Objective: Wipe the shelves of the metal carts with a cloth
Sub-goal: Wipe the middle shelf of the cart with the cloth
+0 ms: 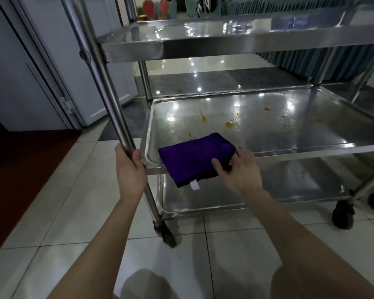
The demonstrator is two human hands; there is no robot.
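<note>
Purple cloth at the near left corner of the middle shelf of the steel cart.
It is folded and lies partly on the shelf, with its near part hanging over the front rim and a white label at the lower edge. The right hand grasps its right end, thumb on top. The left hand is closed around the upright post of the cart, just beside that corner. Yellow stains lie farther back on the same shelf, apart from the cloth.

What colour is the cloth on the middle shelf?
The cloth is deep purple, with a white tag; head view.
</note>
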